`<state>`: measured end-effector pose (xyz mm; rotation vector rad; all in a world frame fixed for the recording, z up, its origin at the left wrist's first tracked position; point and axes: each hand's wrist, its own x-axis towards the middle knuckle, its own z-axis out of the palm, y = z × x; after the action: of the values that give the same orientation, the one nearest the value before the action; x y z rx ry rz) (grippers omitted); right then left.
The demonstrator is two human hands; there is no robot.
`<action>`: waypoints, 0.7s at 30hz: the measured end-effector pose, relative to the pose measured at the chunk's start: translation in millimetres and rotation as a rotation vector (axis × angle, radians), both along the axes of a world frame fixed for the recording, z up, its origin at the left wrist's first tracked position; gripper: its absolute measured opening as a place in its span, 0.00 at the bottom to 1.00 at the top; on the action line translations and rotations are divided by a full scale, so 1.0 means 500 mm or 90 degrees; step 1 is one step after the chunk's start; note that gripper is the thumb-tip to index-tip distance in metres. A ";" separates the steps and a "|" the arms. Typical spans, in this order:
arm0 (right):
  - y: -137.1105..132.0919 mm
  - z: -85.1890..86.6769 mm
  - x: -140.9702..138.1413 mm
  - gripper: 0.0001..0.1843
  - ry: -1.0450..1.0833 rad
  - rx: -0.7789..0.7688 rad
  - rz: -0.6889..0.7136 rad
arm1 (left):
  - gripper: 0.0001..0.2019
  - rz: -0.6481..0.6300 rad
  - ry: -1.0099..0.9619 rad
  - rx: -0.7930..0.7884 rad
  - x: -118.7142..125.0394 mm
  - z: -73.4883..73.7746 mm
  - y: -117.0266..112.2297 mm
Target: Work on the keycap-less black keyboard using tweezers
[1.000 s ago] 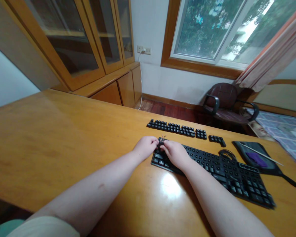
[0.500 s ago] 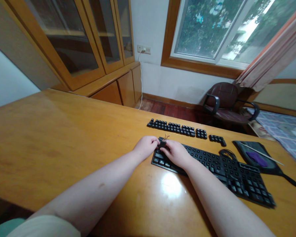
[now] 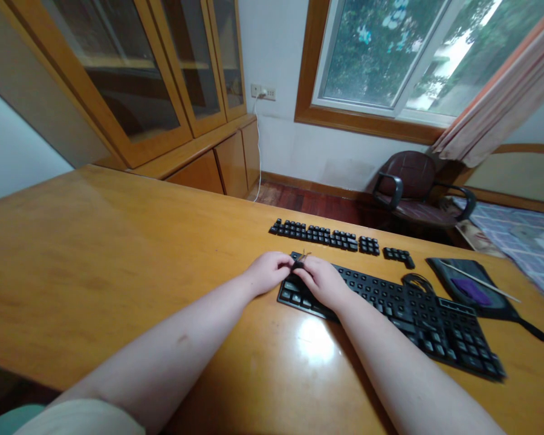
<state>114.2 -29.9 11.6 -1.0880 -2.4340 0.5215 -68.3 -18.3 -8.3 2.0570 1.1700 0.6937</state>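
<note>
A black keyboard [image 3: 383,300] lies slantwise on the wooden desk, many of its key places bare of caps, with caps still on along its near edge and right end. Over its far left corner my right hand [image 3: 321,279] pinches a small black clip with thin brass-coloured wire arms, apparently a binder clip [image 3: 304,256]. My left hand [image 3: 271,270] is closed at the same corner, its fingertips touching or almost touching the clip. What lies between the left fingers is hidden.
Loose black keycaps [image 3: 317,234] stand in rows beyond the keyboard. A coiled cable [image 3: 417,283] lies at its far edge. On the right is a dark pouch [image 3: 453,272] bearing a purple cloth [image 3: 470,291] and a thin pale stick [image 3: 480,281]. An armchair [image 3: 410,187] stands past the desk [image 3: 140,260].
The clip has tipped lower between my right fingers, so less of its black body shows. My left hand has shifted very slightly; the keyboard and loose keycaps stay put.
</note>
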 end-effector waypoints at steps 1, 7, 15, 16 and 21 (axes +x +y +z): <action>0.000 -0.001 0.001 0.12 0.018 0.010 -0.016 | 0.09 -0.031 0.011 0.012 -0.002 0.004 -0.002; -0.001 0.000 0.007 0.09 0.120 0.003 -0.074 | 0.10 -0.120 0.037 0.076 -0.007 0.020 -0.016; -0.002 -0.021 0.001 0.12 0.209 -0.117 -0.116 | 0.11 0.026 -0.038 0.048 -0.017 -0.001 0.001; -0.002 -0.022 0.001 0.11 0.197 -0.109 -0.119 | 0.12 0.040 -0.045 0.035 -0.019 -0.004 0.003; -0.003 -0.013 -0.002 0.06 0.093 -0.048 -0.125 | 0.13 0.076 -0.038 0.005 -0.021 -0.007 0.003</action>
<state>113.3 -31.2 5.2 -1.2572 -2.1702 0.6096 -78.9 -16.9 -11.9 1.9711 1.2658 0.8132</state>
